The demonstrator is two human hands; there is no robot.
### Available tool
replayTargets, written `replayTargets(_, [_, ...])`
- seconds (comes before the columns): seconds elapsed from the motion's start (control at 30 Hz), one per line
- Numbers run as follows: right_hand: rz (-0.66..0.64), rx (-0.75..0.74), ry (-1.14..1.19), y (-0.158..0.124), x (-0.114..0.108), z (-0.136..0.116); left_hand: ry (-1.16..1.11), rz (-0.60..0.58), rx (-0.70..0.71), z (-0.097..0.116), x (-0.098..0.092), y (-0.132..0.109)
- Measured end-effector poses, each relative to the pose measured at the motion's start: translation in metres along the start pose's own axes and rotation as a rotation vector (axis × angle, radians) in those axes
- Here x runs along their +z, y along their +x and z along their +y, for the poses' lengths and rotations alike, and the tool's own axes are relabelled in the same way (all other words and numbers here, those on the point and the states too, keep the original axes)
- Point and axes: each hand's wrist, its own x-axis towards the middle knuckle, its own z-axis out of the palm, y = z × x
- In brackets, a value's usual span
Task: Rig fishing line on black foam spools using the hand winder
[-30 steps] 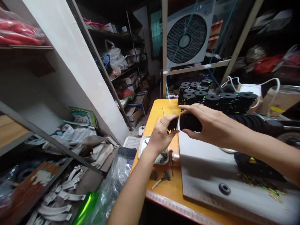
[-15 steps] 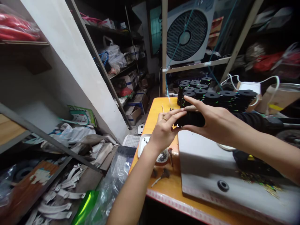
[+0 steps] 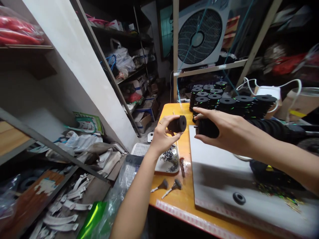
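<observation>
My left hand (image 3: 161,132) is closed around a short black cylinder (image 3: 182,123) with a small hole in its end, held above the table's left side. My right hand (image 3: 219,124) wraps a black round piece (image 3: 206,128); a short pin juts from its left end. A gap parts the two pieces. Behind the right wrist runs a black ribbed shaft (image 3: 267,128); whether it joins the held piece is hidden. Beneath my left hand is a white tray (image 3: 175,170) of small black and metal bits. A black ring (image 3: 239,198) lies on the grey board (image 3: 216,186).
Several stacks of black discs with holes (image 3: 228,101) stand at the back of the orange table (image 3: 166,111). Two dark brushes (image 3: 175,185) lie near the front edge. Small coloured bits (image 3: 279,194) are scattered on the board's right. A box fan (image 3: 199,38) stands behind.
My hands have moved apart. My left hand has drawn left with the black cylinder, opening a gap to the piece in my right hand, which stays nearly in place.
</observation>
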Motion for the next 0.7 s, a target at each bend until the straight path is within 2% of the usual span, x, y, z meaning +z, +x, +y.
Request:
replayTargets(0.07, [-0.019, -0.022, -0.046, 0.002, -0.001, -0.001, -0.101, 0.036, -0.078, -0.007, 0.004, -0.003])
replayTargets(0.17, [-0.055, -0.141, -0.093, 0.008, -0.002, -0.003, -0.263, 0.064, -0.173, -0.013, 0.018, -0.006])
replayTargets(0.23, [-0.059, -0.208, -0.100, 0.012, -0.001, -0.003, -0.338, 0.087, -0.214, -0.012, 0.029, -0.006])
replayTargets(0.33, [-0.042, -0.214, -0.100, 0.013, 0.001, -0.003, -0.387, 0.128, -0.260, -0.007, 0.036, -0.001])
replayTargets(0.43, [-0.035, -0.192, -0.098, 0.010, 0.002, -0.003, -0.362, 0.181, -0.300, -0.007, 0.021, 0.009])
replayTargets(0.53, [-0.032, -0.118, -0.142, 0.007, 0.001, -0.004, -0.260, 0.264, -0.369, -0.017, -0.010, 0.019])
replayTargets(0.6, [-0.040, -0.091, -0.202, 0.006, 0.001, -0.004, -0.183, 0.287, -0.472, -0.028, -0.029, 0.024])
replayTargets(0.7, [-0.045, -0.094, -0.250, 0.005, 0.001, -0.003, -0.106, 0.187, -0.698, -0.051, -0.042, 0.024])
